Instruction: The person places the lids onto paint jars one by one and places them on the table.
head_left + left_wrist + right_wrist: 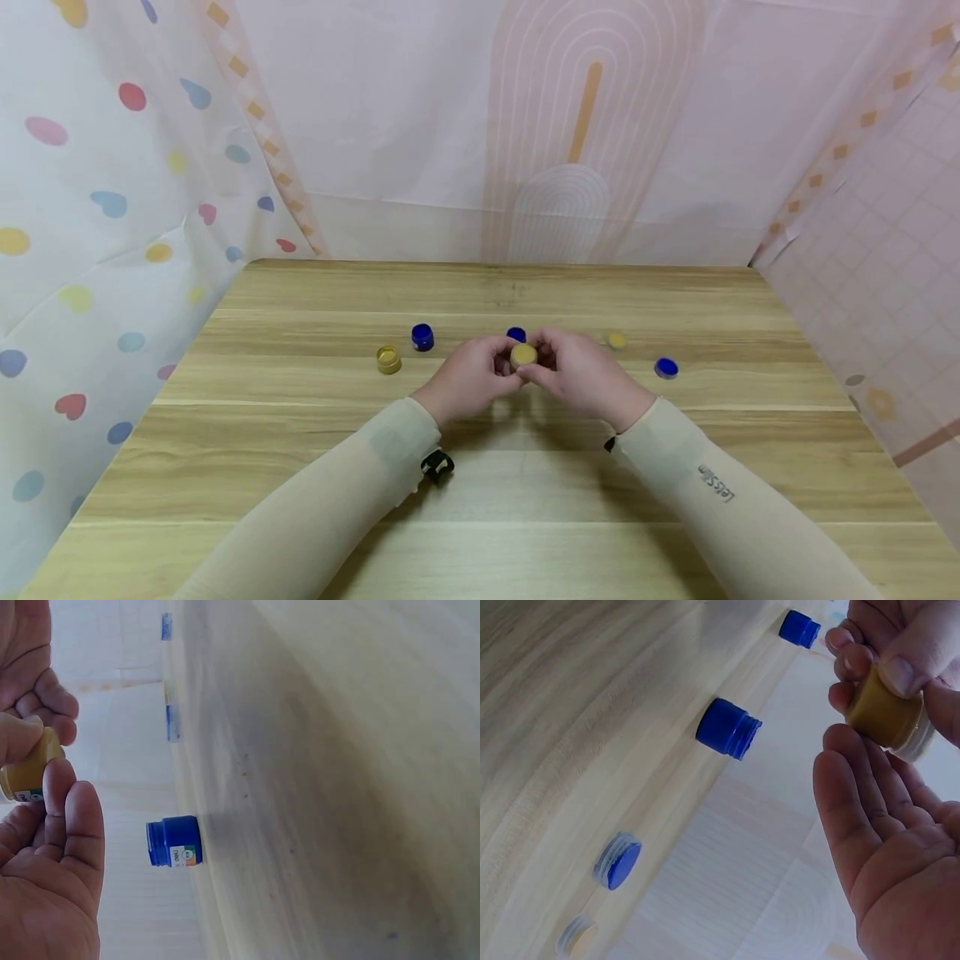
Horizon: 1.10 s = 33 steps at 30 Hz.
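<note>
A small jar of yellow paint with a clear-rimmed lid is held up between both hands above the table. My left hand grips it from the left, its thumb pressed on the yellow side in the right wrist view. From the other side my right hand pinches the jar at its lid end between thumb and fingers. Just behind the hands stands a blue paint jar, partly hidden in the head view; its side shows in the right wrist view.
On the left of the wooden table stand an uncovered yellow paint jar and another blue paint jar. To the right lie a yellow lid and a blue lid. Patterned cloth hangs behind the table.
</note>
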{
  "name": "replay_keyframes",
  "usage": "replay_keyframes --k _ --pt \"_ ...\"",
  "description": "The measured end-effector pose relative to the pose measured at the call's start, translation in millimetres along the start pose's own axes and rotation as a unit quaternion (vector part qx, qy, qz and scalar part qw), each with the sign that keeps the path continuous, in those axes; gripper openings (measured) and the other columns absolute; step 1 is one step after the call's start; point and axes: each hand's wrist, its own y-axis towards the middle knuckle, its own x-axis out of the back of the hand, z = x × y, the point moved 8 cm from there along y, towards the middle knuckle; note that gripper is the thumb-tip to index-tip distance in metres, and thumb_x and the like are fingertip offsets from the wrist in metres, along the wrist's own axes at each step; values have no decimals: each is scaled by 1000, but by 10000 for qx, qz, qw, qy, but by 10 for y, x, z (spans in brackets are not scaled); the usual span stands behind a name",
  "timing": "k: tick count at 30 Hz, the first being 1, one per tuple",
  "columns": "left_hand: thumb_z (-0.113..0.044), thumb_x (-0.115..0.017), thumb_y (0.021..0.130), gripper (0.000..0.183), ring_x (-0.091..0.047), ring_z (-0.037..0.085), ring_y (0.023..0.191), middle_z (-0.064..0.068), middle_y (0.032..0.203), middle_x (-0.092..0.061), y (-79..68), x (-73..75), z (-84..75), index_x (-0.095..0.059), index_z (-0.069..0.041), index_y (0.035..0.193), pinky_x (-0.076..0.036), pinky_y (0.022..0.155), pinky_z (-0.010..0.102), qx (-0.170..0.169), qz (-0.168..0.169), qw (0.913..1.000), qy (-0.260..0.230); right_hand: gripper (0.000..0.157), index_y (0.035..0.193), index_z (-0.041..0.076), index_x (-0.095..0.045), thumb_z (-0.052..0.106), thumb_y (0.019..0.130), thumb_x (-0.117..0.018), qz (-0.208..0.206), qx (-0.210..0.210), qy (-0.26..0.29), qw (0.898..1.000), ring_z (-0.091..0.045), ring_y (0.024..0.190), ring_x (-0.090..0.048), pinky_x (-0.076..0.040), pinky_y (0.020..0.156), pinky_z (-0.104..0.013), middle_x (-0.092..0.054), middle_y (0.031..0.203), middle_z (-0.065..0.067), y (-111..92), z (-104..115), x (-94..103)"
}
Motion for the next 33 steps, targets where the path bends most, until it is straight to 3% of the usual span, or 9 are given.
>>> replay_keyframes --k 7,16,23,30,33 --pt "-19 -77 96 24 -61 15 82 0 92 -67 -1 12 8 -70 -9 117 -53 74 29 80 -2 10000 32 58 148 3 -54 26 100 -75 24 52 -158 9999 -15 95 -71 -60 83 -34 -76 109 -4 -2 35 5" --pt "-21 -77 96 19 -61 14 80 0 89 -67 -4 26 -3 -70 -11 111 -52 73 28 45 -10 10000 21 47 146 5 -59 18 103 -70 -21 313 -44 9995 -15 100 -72 -61 86 -31 -76 117 -7 -9 56 1" --pt "-19 -76 96 21 -61 14 81 0 91 -67 2 20 -5 -71 -10 115 -53 72 28 -3 15 10000 95 26 124 11 -69 23 102 -72 24 115 63 9999 -13 90 -69 -58 80 -31 -75 103 -1 -1 40 0" --pt "-20 -77 96 27 -62 14 83 0 93 -68 5 21 -1 -70 -8 120 -54 75 29 32 26 10000 30 46 141 5 -60 21 100 -74 3 183 -64 9998 -17 99 -72 -61 86 -35 -76 111 -5 3 45 14" --pt "-19 -77 95 26 -62 14 83 1 92 -68 10 31 -13 -71 -7 118 -54 76 29 6 14 10000 31 47 143 3 -59 18 101 -72 -3 297 -48 9995 -17 100 -72 -61 87 -35 -76 112 -6 -1 58 19"
